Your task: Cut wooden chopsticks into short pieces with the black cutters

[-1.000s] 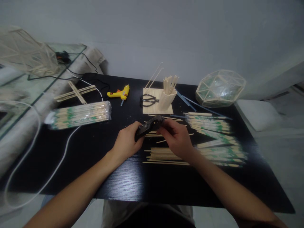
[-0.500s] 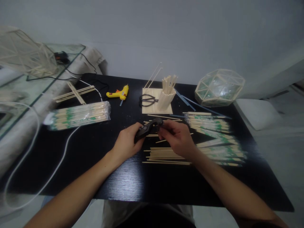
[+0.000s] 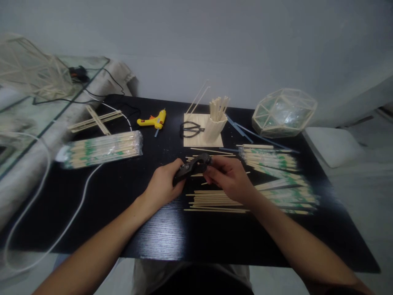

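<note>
My left hand [image 3: 166,179] is wrapped round a black hand tool [image 3: 193,167] with curved jaws, held above the middle of the table. Right at the jaws, my right hand [image 3: 229,176] is pinched closed; what its fingertips hold is too small and dark to make out. Below my hands lie loose thin wooden sticks [image 3: 211,200] in a row, with a few more behind the tool. Beyond them a wooden cup of sticks [image 3: 215,127] stands upright on a square wooden board [image 3: 192,141], beside black scissors [image 3: 190,129].
A yellow glue gun [image 3: 155,121] and a wrapped stick bundle [image 3: 104,149] lie left on the black table [image 3: 162,237]. Opened stick packs [image 3: 276,159] lie right, before a faceted stick frame [image 3: 284,112]. A white cable [image 3: 82,198] loops at the left.
The tool's jaws and handle have shifted slightly, and my right fingertips have moved a little beside them. Both hands stay in nearly the same place.
</note>
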`<state>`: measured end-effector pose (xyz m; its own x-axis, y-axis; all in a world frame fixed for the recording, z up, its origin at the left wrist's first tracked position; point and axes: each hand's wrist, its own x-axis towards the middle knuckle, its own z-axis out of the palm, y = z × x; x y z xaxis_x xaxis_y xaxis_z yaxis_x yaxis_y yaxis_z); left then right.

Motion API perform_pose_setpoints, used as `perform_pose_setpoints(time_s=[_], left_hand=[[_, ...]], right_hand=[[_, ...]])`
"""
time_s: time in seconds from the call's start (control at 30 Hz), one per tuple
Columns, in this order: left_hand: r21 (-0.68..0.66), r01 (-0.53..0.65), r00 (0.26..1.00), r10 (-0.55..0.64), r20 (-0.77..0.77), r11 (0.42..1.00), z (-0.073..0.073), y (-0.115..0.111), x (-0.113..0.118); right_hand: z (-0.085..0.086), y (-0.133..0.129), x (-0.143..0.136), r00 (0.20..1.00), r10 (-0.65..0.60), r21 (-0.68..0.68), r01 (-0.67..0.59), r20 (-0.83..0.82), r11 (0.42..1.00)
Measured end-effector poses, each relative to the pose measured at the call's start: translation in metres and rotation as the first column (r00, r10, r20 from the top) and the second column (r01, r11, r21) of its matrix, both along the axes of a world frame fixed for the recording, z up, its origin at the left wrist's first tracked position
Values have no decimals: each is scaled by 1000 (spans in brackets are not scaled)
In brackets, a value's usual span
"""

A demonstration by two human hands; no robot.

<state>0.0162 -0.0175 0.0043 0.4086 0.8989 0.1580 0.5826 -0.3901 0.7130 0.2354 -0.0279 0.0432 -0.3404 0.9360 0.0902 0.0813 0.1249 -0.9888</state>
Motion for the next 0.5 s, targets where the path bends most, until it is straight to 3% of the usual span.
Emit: perform_pose_setpoints(time_s=[0.23, 0.5], left_hand=[[-69, 2, 999, -5, -48, 998, 3, 0, 1], [-93, -36, 996, 28, -88, 995, 1, 2, 1]], right_hand=[[-4, 1, -1, 998, -14, -56, 10, -68, 998], [-3, 1, -2, 999, -45, -19, 46, 28, 999]])
